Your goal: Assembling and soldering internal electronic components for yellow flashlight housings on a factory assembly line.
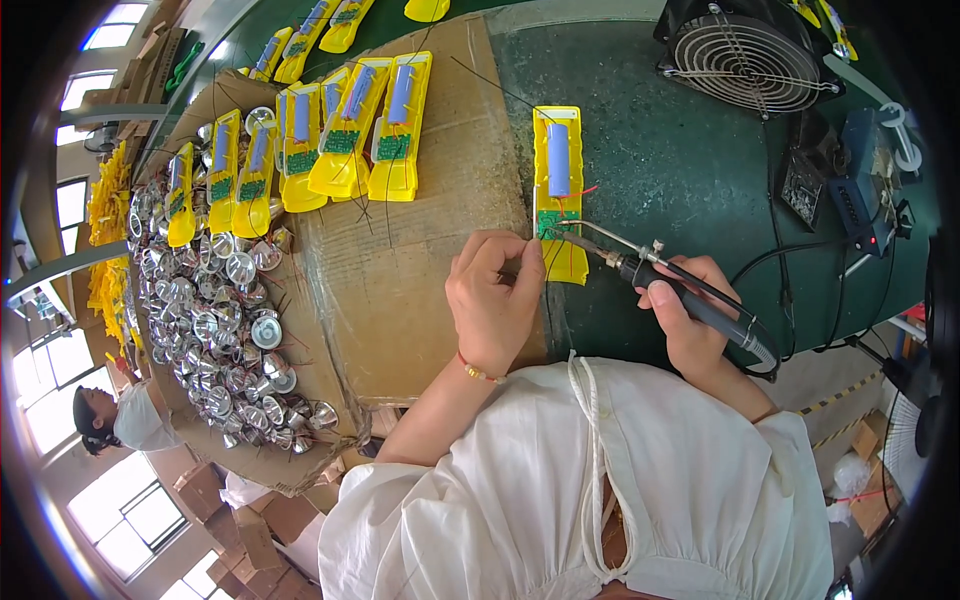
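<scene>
Black-handled, one soldering iron [722, 322] with a slim metal tube alongside is gripped in the curled right hand [692, 335], its tip angled toward the left. The left hand [495, 295] has thumb and forefinger pinched together; whether a thin wire sits between them I cannot tell. One beaded bracelet [483, 373] rings that wrist.

Just beyond the left fingertips, at the iron's tip, lies one long yellow plastic housing [568, 262]. It carries one small green circuit board [549, 220] and, farther from the hands, one blue cylindrical cell [558, 160]; one short red wire end [590, 188] sticks out to the right.

Under and left of the left hand spreads a brown cardboard sheet [400, 270] on the dark green bench [660, 150]. Ahead and left of that hand, at least seven yellow housings with blue cells [402, 125] lie grouped, some overlapping. Farther left is a heap of silvery cone-shaped reflectors [240, 268], too many to count.

Well ahead of the right hand stands one black fan with a round wire grille [745, 62]; right of it, one white spool [905, 145] and one dark blue box [850, 212] showing one red light.
</scene>
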The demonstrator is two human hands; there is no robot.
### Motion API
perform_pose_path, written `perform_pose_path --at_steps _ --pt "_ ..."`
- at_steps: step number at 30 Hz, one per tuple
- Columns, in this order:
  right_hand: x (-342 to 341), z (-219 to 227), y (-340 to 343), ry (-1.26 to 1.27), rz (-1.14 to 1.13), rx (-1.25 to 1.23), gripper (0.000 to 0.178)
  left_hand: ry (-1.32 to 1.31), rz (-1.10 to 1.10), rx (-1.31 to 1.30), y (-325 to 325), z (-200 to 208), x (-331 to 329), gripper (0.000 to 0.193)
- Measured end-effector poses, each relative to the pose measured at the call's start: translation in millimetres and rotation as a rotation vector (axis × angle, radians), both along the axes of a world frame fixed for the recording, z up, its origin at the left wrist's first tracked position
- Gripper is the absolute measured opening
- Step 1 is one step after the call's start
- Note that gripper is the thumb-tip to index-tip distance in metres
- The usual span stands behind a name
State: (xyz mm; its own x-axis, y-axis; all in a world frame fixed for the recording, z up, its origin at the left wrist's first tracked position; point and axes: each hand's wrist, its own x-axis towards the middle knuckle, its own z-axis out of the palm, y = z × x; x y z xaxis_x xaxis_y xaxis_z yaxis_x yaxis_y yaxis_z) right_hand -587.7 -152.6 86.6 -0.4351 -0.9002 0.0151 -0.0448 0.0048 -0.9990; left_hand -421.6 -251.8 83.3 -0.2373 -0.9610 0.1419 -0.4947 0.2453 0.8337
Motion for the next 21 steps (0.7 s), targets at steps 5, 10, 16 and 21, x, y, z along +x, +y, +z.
perform_pose_path --at_steps 5,10,16,21 --pt "0.9 -4.3 -3.7 0.015 -0.008 -0.039 0.018 -0.023 0.004 -0.007 -1.0 -2.5 1.7 0.013" --pt "-1.2 -1.7 -2.7 0.006 0.02 0.027 0.016 0.018 -0.017 0.023 -2.8 2.3 -0.6 0.012" --pt "0.8 -2.1 -1.2 -0.157 -0.07 -0.077 0.017 0.041 -0.031 0.037 -3.8 3.2 0.7 0.012" --pt "0.0 -2.3 -0.6 -0.131 -0.053 -0.065 0.017 0.027 -0.037 0.031 -4.2 1.6 1.5 0.012"
